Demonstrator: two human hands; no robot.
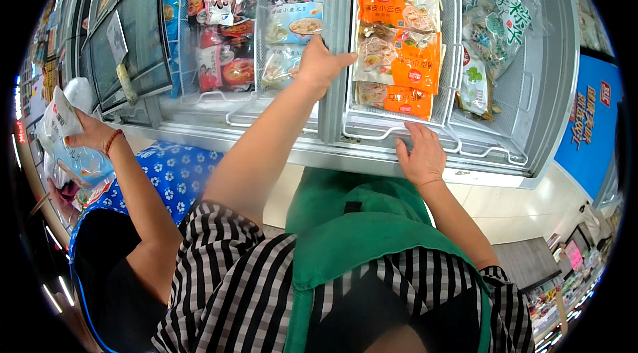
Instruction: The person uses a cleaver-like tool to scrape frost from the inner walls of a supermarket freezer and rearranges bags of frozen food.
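Note:
My left hand reaches up to the grey metal lid frame of a chest freezer. Its thumb stretches across the frame, with the other fingers partly hidden on the left side. Just beyond those fingers, a light-blue food bag lies inside a white wire basket. My right hand rests on the freezer's front rim, palm down, fingers spread and holding nothing. Beyond it, several orange-and-white bags of frozen food are stacked in another wire basket.
At left, a co-worker's hand holds a white-and-blue bag; their blue flowered apron is beside my left arm. White-and-green bags lie in the right compartment. A blue panel stands beyond the freezer's right end.

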